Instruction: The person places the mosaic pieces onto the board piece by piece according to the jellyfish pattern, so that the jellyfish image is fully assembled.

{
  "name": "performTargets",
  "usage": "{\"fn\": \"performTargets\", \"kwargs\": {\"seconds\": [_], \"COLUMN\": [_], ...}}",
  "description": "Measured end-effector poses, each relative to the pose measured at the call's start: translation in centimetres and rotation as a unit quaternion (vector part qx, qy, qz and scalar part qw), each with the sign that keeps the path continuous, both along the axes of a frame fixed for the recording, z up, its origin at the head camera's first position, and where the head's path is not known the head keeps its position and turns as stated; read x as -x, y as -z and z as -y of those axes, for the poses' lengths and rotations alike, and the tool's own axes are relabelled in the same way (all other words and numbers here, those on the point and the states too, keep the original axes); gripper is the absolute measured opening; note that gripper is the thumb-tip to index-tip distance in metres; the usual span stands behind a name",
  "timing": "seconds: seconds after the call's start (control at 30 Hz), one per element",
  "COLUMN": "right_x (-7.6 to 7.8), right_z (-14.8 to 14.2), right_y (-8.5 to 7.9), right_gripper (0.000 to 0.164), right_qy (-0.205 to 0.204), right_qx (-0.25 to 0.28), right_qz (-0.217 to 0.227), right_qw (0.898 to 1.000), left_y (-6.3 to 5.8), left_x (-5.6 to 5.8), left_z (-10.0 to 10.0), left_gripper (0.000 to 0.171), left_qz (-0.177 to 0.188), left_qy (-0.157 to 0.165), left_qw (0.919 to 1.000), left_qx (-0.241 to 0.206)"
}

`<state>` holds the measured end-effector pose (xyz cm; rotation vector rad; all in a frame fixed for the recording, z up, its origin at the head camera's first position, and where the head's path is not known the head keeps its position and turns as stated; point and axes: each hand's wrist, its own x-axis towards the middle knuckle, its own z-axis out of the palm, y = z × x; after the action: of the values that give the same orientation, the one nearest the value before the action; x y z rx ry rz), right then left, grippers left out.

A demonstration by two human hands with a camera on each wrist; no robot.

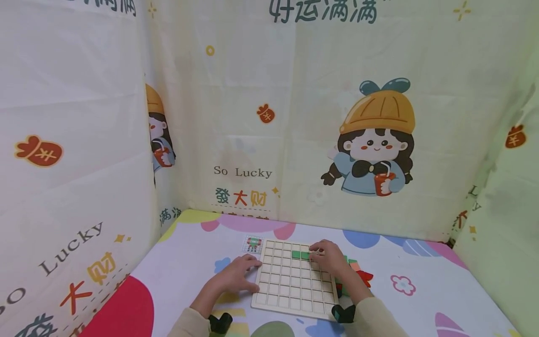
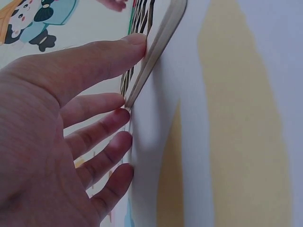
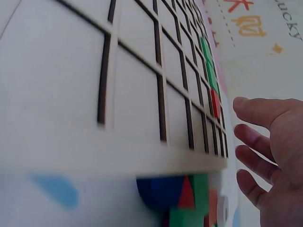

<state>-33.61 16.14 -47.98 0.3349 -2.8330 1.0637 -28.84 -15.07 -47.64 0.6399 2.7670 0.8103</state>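
on the back cloth (image 1: pixel 236 93), "so lucky" (image 1: pixel 243 172) stands over 發大财 (image 1: pixel 241 197), with a cut-off line below; 好运满满 (image 1: pixel 323 11) runs along the top. the left cloth (image 1: pixel 80 98) repeats "so lucky" and 大财 at a slant (its top line is cropped), and the letters l and y show in a fold on the right. a printed girl (image 1: pixel 375 140) in a yellow hat and some red pouches (image 1: pixel 265 113) decorate the cloth.

the board (image 1: pixel 284 290), pale wood ruled into squares, lies flat on the table (image 1: pixel 425 306), nearly between the two hands. two green tiles (image 1: pixel 301 255) sit side by side in a row near its far edge; the right wrist view shows a red tile (image 3: pixel 216 101) next in that row, which the hand covers from the head view.

the left hand (image 1: pixel 236 274) rests against the board's left edge, thumb on the rim, fingers spread. the right hand (image 1: pixel 330 257) is over the far right part, thumb and fingers apart and loosely bent, with nothing seen between them.

a small card (image 1: pixel 252 244) with a green and red figure lies by the board's far left corner. beside the right edge is a heap of pieces (image 1: pixel 365 277), partly behind the right forearm; a black wrist mount (image 1: pixel 343 313) blocks the near right corner.
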Motion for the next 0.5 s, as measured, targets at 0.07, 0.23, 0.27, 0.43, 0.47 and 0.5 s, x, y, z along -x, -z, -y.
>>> {"fn": "performTargets", "kwargs": {"seconds": [0.07,0.23,0.27,0.43,0.47,0.5], "right_x": [-0.1,-0.3,-0.3,-0.9,-1.0,-1.1], "right_z": [-1.0,-3.9,-4.4,-6.2,-6.4,-6.7], "right_y": [-0.1,-0.1,-0.2,-0.6,-0.6,-0.6], "right_gripper": [0.016,0.021,0.021,0.020,0.019,0.019], "right_qy": [0.015,0.056,0.063,0.073,0.074,0.074], "right_qx": [-0.011,-0.030,-0.033,-0.059,-0.065,-0.069], "right_qz": [0.002,0.011,0.013,0.012,0.013,0.013], "right_qw": [1.000,0.998,0.997,0.995,0.995,0.995], "left_y": [0.0,0.1,0.1,-0.1,-0.1,-0.1], "left_x": [0.0,0.0,0.0,-0.1,-0.1,-0.1], "left_z": [0.0,-0.2,-0.2,0.0,0.0,0.1], "left_gripper": [0.068,0.068,0.068,0.068,0.068,0.069], "left_qz": [-0.003,-0.005,-0.004,-0.002,-0.002,-0.002], "left_qy": [0.002,0.002,0.001,-0.003,-0.003,-0.003], "left_qw": [1.0000,1.0000,1.0000,1.0000,1.0000,1.0000], "left_qx": [0.001,0.003,0.003,-0.001,-0.004,-0.005]}}
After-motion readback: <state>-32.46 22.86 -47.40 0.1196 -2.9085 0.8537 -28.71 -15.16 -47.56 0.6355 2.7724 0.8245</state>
